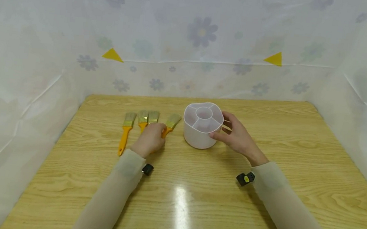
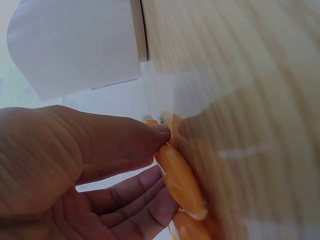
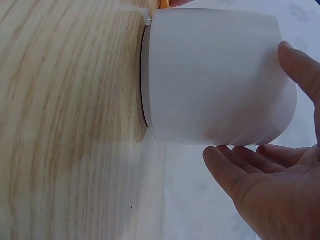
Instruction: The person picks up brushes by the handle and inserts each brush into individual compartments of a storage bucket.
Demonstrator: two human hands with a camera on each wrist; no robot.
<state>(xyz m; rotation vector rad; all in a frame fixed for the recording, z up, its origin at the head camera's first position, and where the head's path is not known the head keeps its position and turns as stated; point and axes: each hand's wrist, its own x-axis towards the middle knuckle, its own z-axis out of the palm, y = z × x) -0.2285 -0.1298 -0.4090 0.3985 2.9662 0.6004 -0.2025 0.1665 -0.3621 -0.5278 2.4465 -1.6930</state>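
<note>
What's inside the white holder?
Thin dividers and a round middle compartment show inside the holder; nothing else is visible there. The near wall hides part of its bottom.

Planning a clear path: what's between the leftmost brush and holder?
Two brushes, a slanted brush and the left hand, between the leftmost brush and holder; head view.

1. One wood-grained table (image 1: 220,215);
2. Four paintbrushes (image 1: 126,131), toward the table's far edge, nearer its far left corner than its far right;
3. One white divided container (image 1: 199,139), just right of the brushes, toward the middle of the far edge;
4. Two hands: one left hand (image 1: 151,138), one right hand (image 1: 237,136);
5. Two pale sleeves (image 1: 103,203);
6. Two black wrist devices (image 1: 148,169);
7. Three yellow triangles (image 1: 113,55): two beyond the far edge; one beyond the left edge.
</note>
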